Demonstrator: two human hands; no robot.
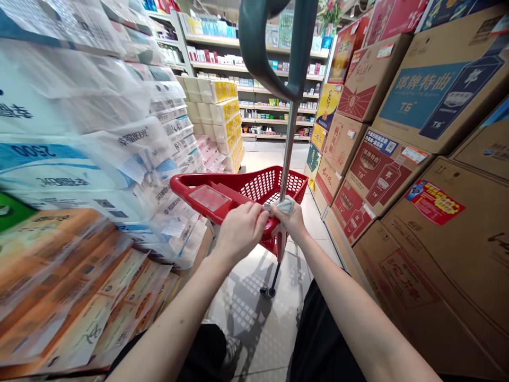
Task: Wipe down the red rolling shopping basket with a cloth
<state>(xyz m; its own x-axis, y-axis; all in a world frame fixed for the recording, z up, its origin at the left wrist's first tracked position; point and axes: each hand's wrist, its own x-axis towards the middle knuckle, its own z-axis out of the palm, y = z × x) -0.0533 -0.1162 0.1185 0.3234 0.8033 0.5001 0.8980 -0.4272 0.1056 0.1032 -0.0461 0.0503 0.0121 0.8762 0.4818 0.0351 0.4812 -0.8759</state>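
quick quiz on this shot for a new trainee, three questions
1. What does the right hand hold? A) a bottle B) a crumpled pale wad C) a phone
2. True or false: the left hand is on the red rim of the mesh shopping basket.
3. What picture is printed on the cardboard cartons stacked on the right?

Key: 1 B; 2 true; 3 a bottle
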